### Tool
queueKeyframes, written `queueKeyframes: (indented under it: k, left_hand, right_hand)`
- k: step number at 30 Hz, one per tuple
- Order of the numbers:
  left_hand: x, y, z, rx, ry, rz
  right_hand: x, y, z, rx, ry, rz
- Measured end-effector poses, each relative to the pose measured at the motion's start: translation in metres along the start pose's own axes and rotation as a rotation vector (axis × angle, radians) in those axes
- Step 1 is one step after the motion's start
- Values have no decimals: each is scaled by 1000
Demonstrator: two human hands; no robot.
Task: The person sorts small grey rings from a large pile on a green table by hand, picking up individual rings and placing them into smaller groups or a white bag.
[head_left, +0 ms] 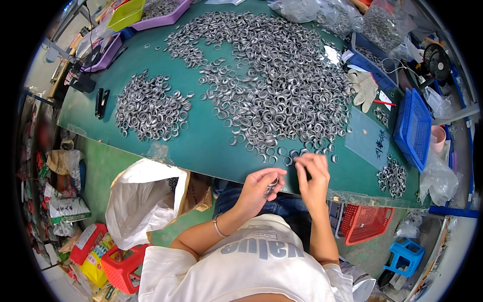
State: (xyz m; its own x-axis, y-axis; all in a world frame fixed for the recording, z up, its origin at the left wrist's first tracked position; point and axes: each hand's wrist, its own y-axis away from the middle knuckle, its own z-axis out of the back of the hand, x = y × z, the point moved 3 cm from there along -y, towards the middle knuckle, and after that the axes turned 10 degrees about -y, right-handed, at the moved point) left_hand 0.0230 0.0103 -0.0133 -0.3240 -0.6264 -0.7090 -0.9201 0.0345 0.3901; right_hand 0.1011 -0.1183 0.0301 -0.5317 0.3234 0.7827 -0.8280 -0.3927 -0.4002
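My left hand [257, 190] is curled, palm partly up, around several grey metal rings [271, 186] just over the table's near edge. To its right, my right hand [314, 177] is at the near fringe of a large heap of metal rings [282, 95]. Its thumb and fingers are bent towards each other, with the fingertips slightly blurred. Whether a ring lies between them I cannot make out. A few loose rings [272, 159] lie on the green table [211, 158] just beyond both hands.
A smaller ring pile [151, 108] lies at the left, beside a black stapler-like tool [102, 103]. On the right are a small ring pile [392, 177], a glove [363, 89], and a blue basket [412, 130]. An open white sack [143, 196] stands below the near edge.
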Motion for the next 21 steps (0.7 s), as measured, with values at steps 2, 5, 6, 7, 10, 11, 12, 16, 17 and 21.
queueKeyframes:
  k: [2,5,6,7,10,11,12,16,17,21]
  left_hand:
    - [0,2,-1,64,-24,10]
    - [-1,6,-4,41,-109,14]
    - [-1,7,-4,14,-143,14]
    - [-1,7,-3,2,-128,-11]
    - [-1,5,-2,-44,-88,-54]
    - [-2,4,-4,-64,-78,-44]
    - [-2,4,-5,-84,-68,-35]
    - [6,3,1,23,-56,-3]
    - [4,4,-1,23,-57,-15]
    - [0,8,-3,-10,-34,-69]
  right_hand:
    - [-7,-11,-3,-97,267,-2]
    - [-19,-17,-13,-17,416,-50]
    - [-20,-18,-15,-20,419,-61]
    - [-17,-18,-15,-61,380,-27]
    - [-6,-12,-11,-158,251,109]
    - [1,-7,-12,-129,212,155]
    - [8,-1,-13,-101,174,201]
    - [29,12,-15,134,58,285]
    - [29,13,-17,170,17,263]
    - [38,11,-9,182,-87,144]
